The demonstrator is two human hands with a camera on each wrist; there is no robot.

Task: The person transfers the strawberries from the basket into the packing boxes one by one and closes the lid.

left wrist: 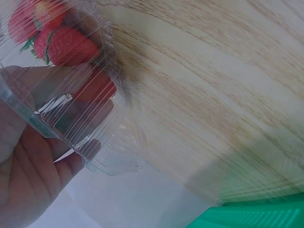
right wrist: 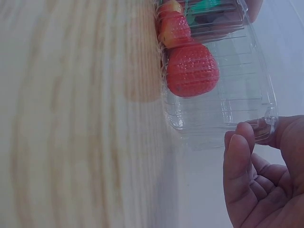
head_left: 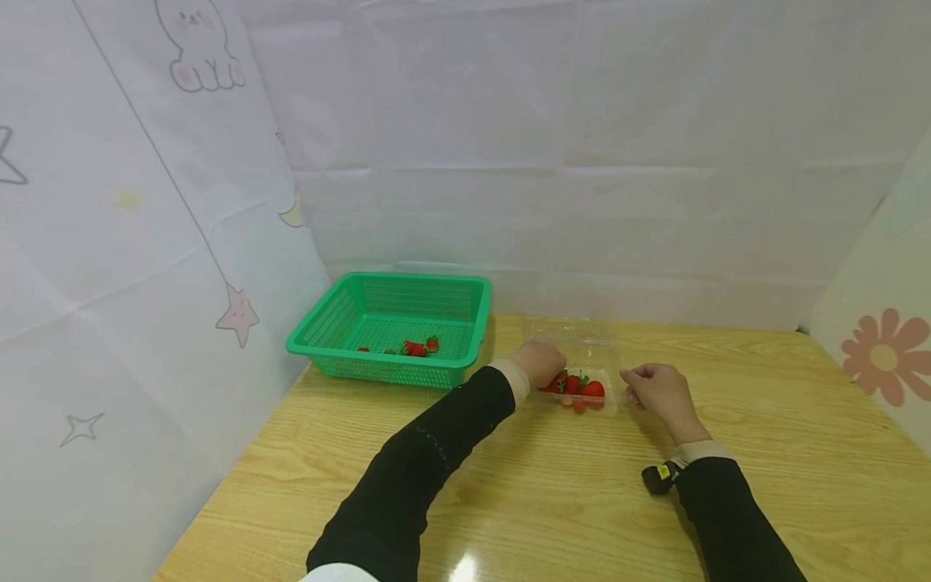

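Observation:
A clear plastic clamshell box (head_left: pixel 612 398) stands on the table with its lid (head_left: pixel 569 330) raised at the back. Several red strawberries (head_left: pixel 573 385) lie in it. My left hand (head_left: pixel 538 364) reaches over the box's left side; through the ribbed wall, the left wrist view shows its fingers around a strawberry (left wrist: pixel 97 88) inside. At the box's right end, my right hand (head_left: pixel 660 396) pinches the corner rim between thumb and fingers. A large strawberry (right wrist: pixel 192 70) lies near that end.
A green perforated basket (head_left: pixel 393 373) stands at the back left, with several strawberries (head_left: pixel 416 348) on its bottom. Printed white sheeting (head_left: pixel 465 202) hangs behind the wooden table (head_left: pixel 538 501) and along its sides.

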